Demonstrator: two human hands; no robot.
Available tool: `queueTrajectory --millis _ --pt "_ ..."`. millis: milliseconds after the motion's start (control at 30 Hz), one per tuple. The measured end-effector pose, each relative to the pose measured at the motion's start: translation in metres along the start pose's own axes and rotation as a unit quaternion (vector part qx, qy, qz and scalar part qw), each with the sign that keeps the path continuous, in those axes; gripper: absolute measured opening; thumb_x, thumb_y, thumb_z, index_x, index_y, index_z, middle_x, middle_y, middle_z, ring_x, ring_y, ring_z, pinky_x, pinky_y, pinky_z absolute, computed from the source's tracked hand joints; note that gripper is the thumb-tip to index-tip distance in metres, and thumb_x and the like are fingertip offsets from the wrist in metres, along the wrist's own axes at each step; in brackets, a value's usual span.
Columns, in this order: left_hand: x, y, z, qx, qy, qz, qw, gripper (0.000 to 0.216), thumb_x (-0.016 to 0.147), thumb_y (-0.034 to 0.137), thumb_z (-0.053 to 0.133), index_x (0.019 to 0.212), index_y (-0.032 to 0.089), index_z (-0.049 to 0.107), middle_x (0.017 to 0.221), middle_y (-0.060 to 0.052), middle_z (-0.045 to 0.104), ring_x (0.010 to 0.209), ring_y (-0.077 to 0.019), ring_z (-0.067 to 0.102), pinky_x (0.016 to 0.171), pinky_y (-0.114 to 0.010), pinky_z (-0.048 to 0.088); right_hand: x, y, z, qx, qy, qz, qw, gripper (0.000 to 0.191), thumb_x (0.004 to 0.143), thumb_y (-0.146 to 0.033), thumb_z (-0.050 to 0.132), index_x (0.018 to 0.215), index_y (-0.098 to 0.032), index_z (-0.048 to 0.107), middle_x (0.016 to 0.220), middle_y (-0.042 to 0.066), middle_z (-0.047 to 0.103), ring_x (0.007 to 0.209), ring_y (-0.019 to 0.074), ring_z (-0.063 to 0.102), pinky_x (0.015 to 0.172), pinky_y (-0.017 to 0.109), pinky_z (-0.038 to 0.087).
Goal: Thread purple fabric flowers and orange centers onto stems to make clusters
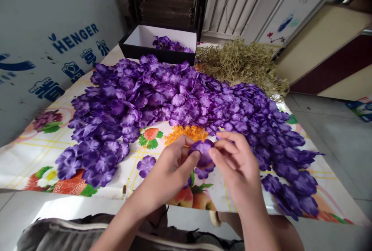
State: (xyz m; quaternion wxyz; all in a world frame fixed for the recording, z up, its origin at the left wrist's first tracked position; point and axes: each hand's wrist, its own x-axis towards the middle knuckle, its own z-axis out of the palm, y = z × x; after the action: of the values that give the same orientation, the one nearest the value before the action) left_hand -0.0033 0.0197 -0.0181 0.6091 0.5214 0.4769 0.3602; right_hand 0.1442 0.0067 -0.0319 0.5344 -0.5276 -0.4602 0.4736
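Both hands pinch one purple fabric flower (203,151) between them, the left hand (171,165) and right hand (235,162) meeting just in front of a small heap of orange flower centres (186,133). Behind that heap spreads a wide pile of purple fabric petals (162,100), with a black-walled white box (157,45) and tangled olive-green plastic stems (241,65) farther back.

A: Counts? Hands first.
B: Two, the left hand (171,165) and the right hand (232,162), w/ one purple flower (203,151) pinched btwn them.
A: Other flowers?
B: One big purple heap (174,96), too many to count, plus one loose bloom (146,164) lying apart on the cloth.
A: Boxes?
B: One black box (139,51). Also one orange pile (186,133), one mound of dry green sprigs (244,63), one table (37,158).
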Motion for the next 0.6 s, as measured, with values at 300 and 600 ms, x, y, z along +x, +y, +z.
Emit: queueTrajectory --millis 300,600 --pt "0.012 -0.007 -0.016 -0.092 0.27 0.054 0.957 0.008 0.082 0.022 0.058 0.076 0.019 0.054 0.061 0.005 0.063 0.062 -0.0157 0.069 0.065 -0.028 0.054 0.021 0.042 -0.009 -0.337 0.019 -0.111 0.935 0.014 0.084 -0.014 0.046 0.088 -0.019 0.059 0.083 0.008 0.067 0.074 0.0216 0.063 0.07 0.035 0.049" --pt "0.014 -0.009 -0.015 -0.1 0.259 0.051 0.959 0.007 0.083 0.02 0.058 0.077 0.018 0.055 0.065 0.003 0.068 0.066 -0.0159 0.071 0.068 -0.029 0.056 0.038 0.076 0.006 -0.426 0.015 -0.094 0.9 0.01 0.081 -0.019 0.051 0.085 -0.018 0.06 0.079 0.011 0.064 0.073 0.025 0.059 0.066 0.036 0.046"
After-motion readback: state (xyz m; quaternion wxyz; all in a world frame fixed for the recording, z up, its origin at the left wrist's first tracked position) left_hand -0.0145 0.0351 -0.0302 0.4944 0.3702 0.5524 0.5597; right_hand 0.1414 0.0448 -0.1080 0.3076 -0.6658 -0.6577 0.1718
